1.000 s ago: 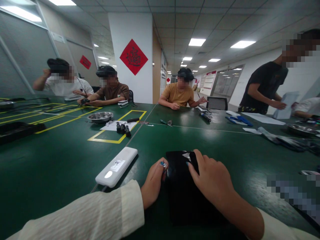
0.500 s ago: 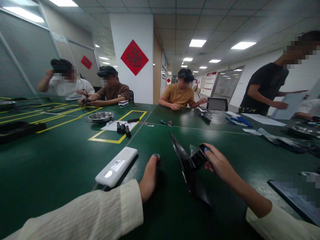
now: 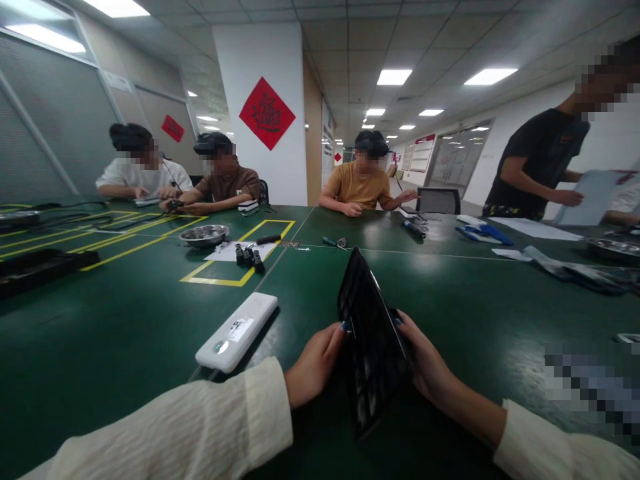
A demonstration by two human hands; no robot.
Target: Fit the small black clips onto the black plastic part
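Observation:
Between my hands a thin, glossy black panel (image 3: 373, 347) stands tilted above the table, with faint grid-like shapes on the face toward me. My left hand (image 3: 317, 363) is closed at its left side, thumb against the face. On the other side my right hand (image 3: 433, 360) grips it from behind, most of those fingers hidden by the panel. The exact kind of panel cannot be made out. A white power bank-like device (image 3: 237, 332) with a label lies on the table left of my left hand.
The green table (image 3: 150, 347) carries a metal bowl (image 3: 204, 236), several black cylindrical parts (image 3: 249, 257) on paper, pliers (image 3: 335, 243), blue-and-white gloves (image 3: 483, 231) and a black tray (image 3: 45, 268). Several people sit across it; one person (image 3: 543, 160) stands at right.
My left hand has moved right and taken hold of the panel. The panel has turned, its broad face now toward me. The standing person has shifted slightly, handling a pale sheet.

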